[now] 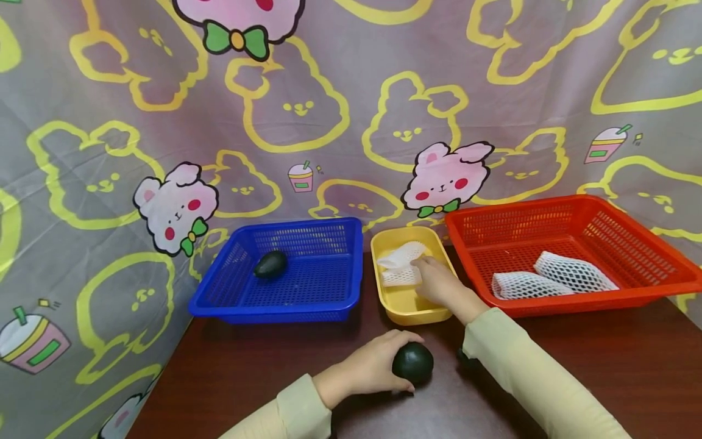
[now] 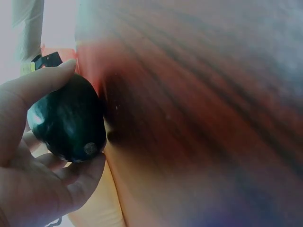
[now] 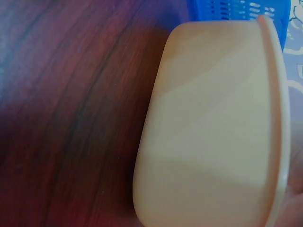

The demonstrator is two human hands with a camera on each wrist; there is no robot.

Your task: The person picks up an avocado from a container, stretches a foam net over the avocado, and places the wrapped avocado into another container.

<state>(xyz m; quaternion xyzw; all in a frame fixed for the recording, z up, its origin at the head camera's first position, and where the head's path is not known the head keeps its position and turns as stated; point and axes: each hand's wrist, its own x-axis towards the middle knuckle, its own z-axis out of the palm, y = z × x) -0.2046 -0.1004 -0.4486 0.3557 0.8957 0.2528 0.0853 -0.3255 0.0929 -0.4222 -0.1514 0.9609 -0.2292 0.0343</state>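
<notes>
My left hand [image 1: 378, 364] grips a dark green avocado [image 1: 413, 363] low over the front of the table, thumb on one side and fingers round the other. Its smooth skin and small stem scar show in the left wrist view. My right hand [image 1: 439, 281] reaches into a small yellow bin [image 1: 392, 308], fingertips right at the white foam net sleeves [image 1: 401, 256] lying there. In the right wrist view the bin's outer wall [image 3: 213, 118] hides most of this hand; I cannot tell whether its fingers pinch a sleeve.
Left of the bin stands a blue basket [image 1: 307, 311] with one avocado [image 1: 271, 264] inside. At the right a red basket [image 1: 592, 300] holds two netted pieces [image 1: 573, 272] near its front wall. A patterned cloth [image 1: 340, 110] hangs behind the dark wooden table [image 1: 219, 378].
</notes>
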